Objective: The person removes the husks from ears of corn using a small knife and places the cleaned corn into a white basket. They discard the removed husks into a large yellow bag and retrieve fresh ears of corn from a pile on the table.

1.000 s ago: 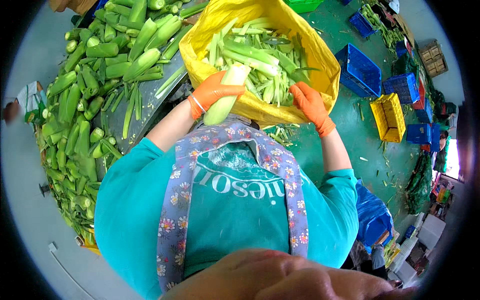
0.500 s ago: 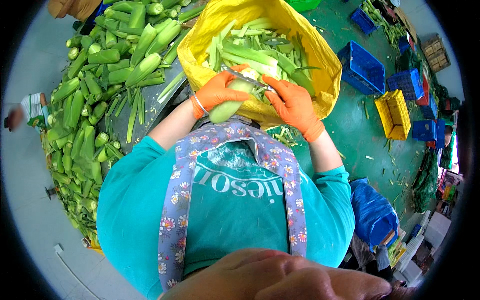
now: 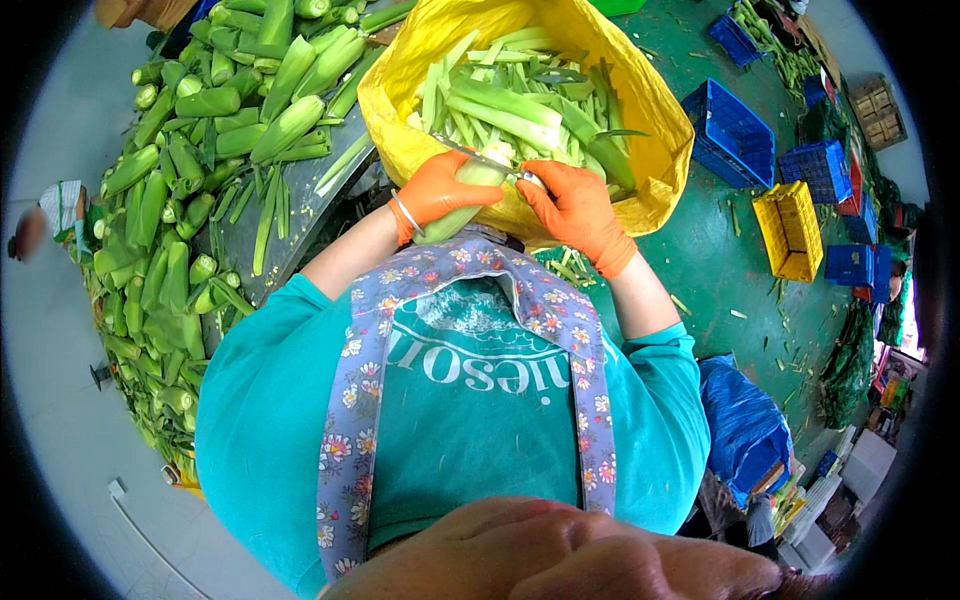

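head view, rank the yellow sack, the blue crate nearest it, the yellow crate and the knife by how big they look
1. Yellow sack, clearly largest
2. Blue crate and yellow crate: too alike to rank
3. Knife, smallest, partly covered by the right hand

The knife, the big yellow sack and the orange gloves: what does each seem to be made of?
Knife: the blade looks like metal, probably steel, from its thin grey shine. Yellow sack: crinkled, slightly glossy walls suggest plastic, perhaps woven. Orange gloves: thin, smooth and close-fitting, so likely latex or nitrile rubber; the look cannot settle which.
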